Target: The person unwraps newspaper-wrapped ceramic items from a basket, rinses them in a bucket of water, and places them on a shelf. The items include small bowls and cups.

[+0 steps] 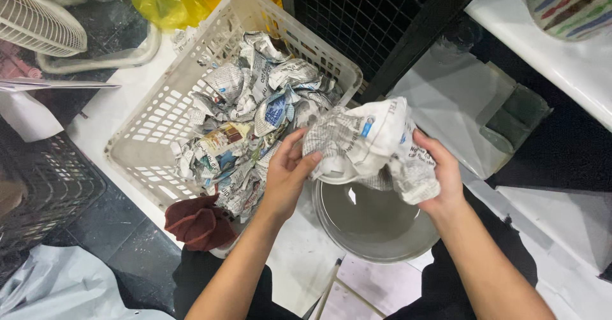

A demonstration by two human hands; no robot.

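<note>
Newsprint bundle: crumpled newspaper (373,148) wrapped round something pale and rounded — I hold it just above the grey bowl (376,221).
Left hand (287,170): fingers closed on the bundle's near edge, thumb pinching the paper.
Right hand (440,173): clamped round the far side, palm under the loose tail of paper.
Step, as I judge it: wrapping or unwrapping a piece in newspaper; I cannot tell which.
Next move calls for: a firm grip with both hands while the paper is turned, so the piece does not slip onto the bowl.
Around, head view: white plastic basket (153,122) full of crumpled newspaper wads (245,122), just left; a dark red cloth (199,221) at its near corner.
In the way: little — the basket rim sits close to my left wrist.
</note>
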